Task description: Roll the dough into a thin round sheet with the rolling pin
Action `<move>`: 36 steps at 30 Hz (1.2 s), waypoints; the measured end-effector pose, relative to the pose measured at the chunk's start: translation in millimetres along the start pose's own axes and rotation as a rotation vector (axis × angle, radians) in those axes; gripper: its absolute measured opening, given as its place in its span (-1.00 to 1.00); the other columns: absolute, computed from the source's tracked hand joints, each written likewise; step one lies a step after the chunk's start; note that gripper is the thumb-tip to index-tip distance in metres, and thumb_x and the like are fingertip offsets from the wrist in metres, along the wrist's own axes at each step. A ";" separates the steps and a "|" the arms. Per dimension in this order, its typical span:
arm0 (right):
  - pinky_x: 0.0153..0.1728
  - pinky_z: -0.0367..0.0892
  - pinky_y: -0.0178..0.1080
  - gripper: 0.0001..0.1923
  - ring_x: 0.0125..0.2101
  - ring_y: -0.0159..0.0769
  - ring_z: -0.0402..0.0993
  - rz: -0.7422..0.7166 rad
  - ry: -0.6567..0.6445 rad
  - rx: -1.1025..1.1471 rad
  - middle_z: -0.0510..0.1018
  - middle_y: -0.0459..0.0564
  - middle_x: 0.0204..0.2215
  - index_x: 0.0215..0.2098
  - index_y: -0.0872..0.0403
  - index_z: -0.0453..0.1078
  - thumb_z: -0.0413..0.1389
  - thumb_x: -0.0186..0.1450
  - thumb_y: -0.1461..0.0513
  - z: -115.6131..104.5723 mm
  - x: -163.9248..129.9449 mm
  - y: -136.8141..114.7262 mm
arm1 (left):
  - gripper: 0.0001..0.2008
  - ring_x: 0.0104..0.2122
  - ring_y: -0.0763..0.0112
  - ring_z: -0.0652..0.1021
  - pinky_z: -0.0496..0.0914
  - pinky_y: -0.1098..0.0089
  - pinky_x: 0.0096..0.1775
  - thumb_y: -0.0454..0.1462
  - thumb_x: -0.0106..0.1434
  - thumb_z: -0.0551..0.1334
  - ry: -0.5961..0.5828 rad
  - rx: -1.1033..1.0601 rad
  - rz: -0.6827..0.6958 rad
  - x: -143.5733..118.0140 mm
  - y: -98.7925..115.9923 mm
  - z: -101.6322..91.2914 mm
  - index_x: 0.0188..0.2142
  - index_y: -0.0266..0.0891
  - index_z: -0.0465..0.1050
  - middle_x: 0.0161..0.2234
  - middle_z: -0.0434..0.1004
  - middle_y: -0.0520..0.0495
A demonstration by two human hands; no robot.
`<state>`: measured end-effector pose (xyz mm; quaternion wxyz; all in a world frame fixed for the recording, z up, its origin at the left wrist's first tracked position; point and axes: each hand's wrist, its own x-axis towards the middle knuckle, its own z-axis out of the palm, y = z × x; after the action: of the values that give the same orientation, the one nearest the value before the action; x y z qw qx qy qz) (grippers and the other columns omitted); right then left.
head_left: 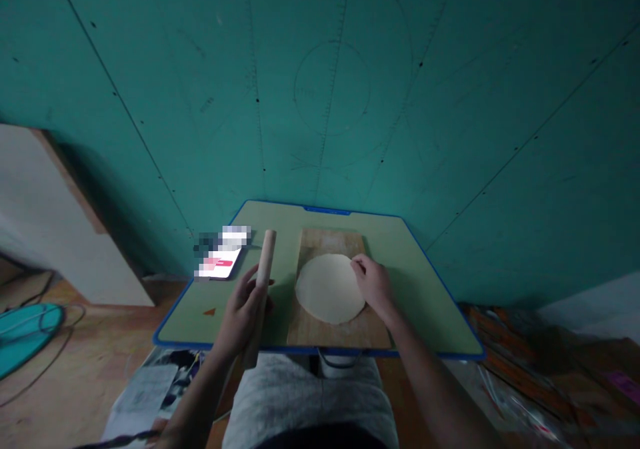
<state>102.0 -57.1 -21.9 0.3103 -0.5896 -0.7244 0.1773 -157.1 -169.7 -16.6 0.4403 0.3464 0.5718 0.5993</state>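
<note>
A round, flat sheet of dough (327, 290) lies on a wooden board (333, 241). My right hand (371, 282) pinches the dough's edge at its upper right, with the fingertips closed together there. To the left of the board, my left hand (243, 312) is wrapped around a wooden rolling pin (268, 249). The pin is tilted, its far end pointing toward the wall and its near end reaching past the table's front edge. It is held apart from the dough.
The board rests on a small green table (425, 302) with a blue rim. A phone (223, 256) with a lit screen is at the table's left side. A green wall (330, 89) rises behind. A white panel (60, 216) leans at the left.
</note>
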 end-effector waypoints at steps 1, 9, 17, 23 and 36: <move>-0.35 0.28 -0.28 -0.75 -0.35 -0.19 0.54 -0.006 0.004 -0.003 0.64 0.01 -0.37 -0.34 0.01 0.49 -0.01 0.33 0.16 -1.2 -0.2 1.8 | -0.19 -0.54 0.40 0.52 0.44 0.35 -0.46 0.12 -0.03 0.39 -0.001 0.005 -0.002 -0.5 0.7 0.7 0.12 -0.24 0.31 -0.24 0.59 -0.05; -0.26 0.35 -0.22 -0.75 -0.32 -0.17 0.56 -0.004 0.038 -0.068 0.66 0.05 -0.32 -0.26 0.01 0.52 0.01 0.32 0.15 -22.4 4.0 26.5 | -0.23 -0.52 0.42 0.53 0.44 0.40 -0.51 0.09 0.08 0.32 -0.048 0.099 0.016 -1.1 -0.8 -0.3 0.18 -0.24 0.26 -0.15 0.56 -0.11; -0.01 0.41 -0.12 -0.62 -0.07 -0.14 0.54 -0.209 0.116 0.152 0.61 0.16 -0.06 -0.01 0.07 0.48 -0.07 0.41 0.08 -27.4 6.0 13.2 | -0.48 0.04 0.13 0.54 0.48 0.17 0.00 -0.34 0.30 0.10 -0.191 0.502 0.460 -0.1 -11.5 78.9 0.27 -0.22 0.28 0.15 0.41 -0.30; 0.28 0.18 0.00 -0.55 0.29 -0.18 0.25 -0.291 -0.162 0.129 0.39 0.12 0.27 0.17 0.05 0.42 -0.11 0.42 0.18 13.1 32.7 7.0 | -0.40 0.33 0.07 0.26 0.28 0.07 0.24 -0.41 0.31 0.06 -0.425 0.887 0.719 -4.6 -10.3 133.7 0.34 -0.28 0.16 0.28 0.30 -0.37; 0.34 -0.13 0.22 -0.47 0.39 -0.03 -0.02 -0.648 -0.399 -0.148 0.35 0.11 0.30 0.23 0.06 0.38 -0.05 0.32 0.26 23.9 57.8 -5.4 | -0.46 0.34 0.03 0.25 0.27 0.09 0.27 -0.33 0.33 0.15 -0.364 1.149 0.908 -74.5 -49.2 99.8 0.29 -0.38 0.24 0.34 0.22 -0.32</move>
<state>75.7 -0.1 -22.5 0.1597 -0.3046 -0.9302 0.1285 -31.2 -202.7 -48.1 -0.0123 0.8167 0.5137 0.2626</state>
